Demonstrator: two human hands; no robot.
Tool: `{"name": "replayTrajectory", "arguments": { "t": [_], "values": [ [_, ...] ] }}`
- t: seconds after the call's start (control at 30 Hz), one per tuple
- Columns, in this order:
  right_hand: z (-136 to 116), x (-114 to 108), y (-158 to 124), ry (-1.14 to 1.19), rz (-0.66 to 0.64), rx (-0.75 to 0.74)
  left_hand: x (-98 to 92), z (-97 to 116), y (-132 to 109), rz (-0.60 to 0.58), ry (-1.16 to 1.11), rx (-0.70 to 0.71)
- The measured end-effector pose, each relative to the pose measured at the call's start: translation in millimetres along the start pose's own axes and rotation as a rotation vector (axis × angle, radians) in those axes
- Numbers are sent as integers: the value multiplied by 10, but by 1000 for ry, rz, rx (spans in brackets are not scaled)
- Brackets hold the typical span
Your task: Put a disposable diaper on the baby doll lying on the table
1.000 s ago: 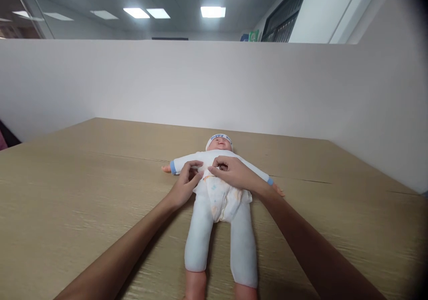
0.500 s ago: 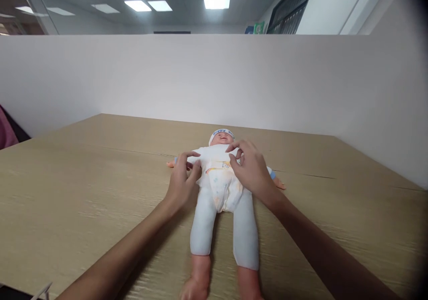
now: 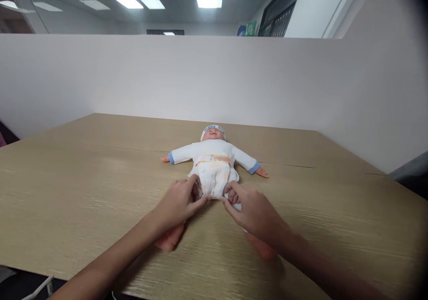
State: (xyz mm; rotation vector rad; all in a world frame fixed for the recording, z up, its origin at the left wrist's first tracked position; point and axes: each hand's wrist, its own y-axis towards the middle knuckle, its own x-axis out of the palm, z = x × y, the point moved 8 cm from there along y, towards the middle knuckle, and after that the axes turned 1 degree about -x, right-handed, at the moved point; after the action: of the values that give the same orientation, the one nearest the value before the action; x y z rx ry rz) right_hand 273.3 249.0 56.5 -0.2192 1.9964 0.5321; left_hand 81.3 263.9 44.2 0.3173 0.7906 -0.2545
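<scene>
A baby doll [image 3: 214,145] in a white top with blue cuffs lies face up, arms stretched out, head away from me. Round its hips is a white diaper [image 3: 214,177] with an orange-yellow print at the waist. My left hand [image 3: 180,202] is closed at the diaper's lower left edge, thumb close to the crotch. On the other side my right hand [image 3: 250,206] pinches the lower right edge, fingers curled in by the leg opening. Both hands and forearms cover much of the doll's legs; a reddish foot [image 3: 170,238] shows beside my left wrist.
The doll rests on a wooden table [image 3: 83,193] with a seam across it. A pale partition [image 3: 167,77] rises behind the far edge. A white bar-like thing [image 3: 40,287] is at the lower left, and a dark object [image 3: 413,175] at the right edge.
Both hands have moved from the diaper's waist down to its leg edges and closed there. The doll's legs are spread wider, and its arms show fully. The view has shifted slightly.
</scene>
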Motion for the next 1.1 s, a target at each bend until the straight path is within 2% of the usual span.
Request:
{"name": "replayTrajectory", "arguments": {
  "t": [0.1, 0.2, 0.37, 0.53, 0.67, 0.93, 1.1],
  "values": [
    [-19, 47, 9, -106, 71, 74, 40, 4, 101, 24, 62, -46],
    [-127, 114, -23, -140, 131, 38, 81, -28, 136, 67, 87, -25],
    [-110, 190, -40, -45, 158, 30, 153, -68, 114, 91, 40, 50],
    [-71, 187, -53, 59, 181, 40, 106, -5, 72, 126, -114, 136],
    [-82, 203, -86, 103, 168, 39, 96, 21, 51, 99, -124, 182],
    [-110, 225, -144, 155, 87, 59, 142, -70, 82, 51, -192, 97],
    [-102, 203, -121, 185, 90, 83, 153, -125, 101, 57, -218, 51]
  ]
}}
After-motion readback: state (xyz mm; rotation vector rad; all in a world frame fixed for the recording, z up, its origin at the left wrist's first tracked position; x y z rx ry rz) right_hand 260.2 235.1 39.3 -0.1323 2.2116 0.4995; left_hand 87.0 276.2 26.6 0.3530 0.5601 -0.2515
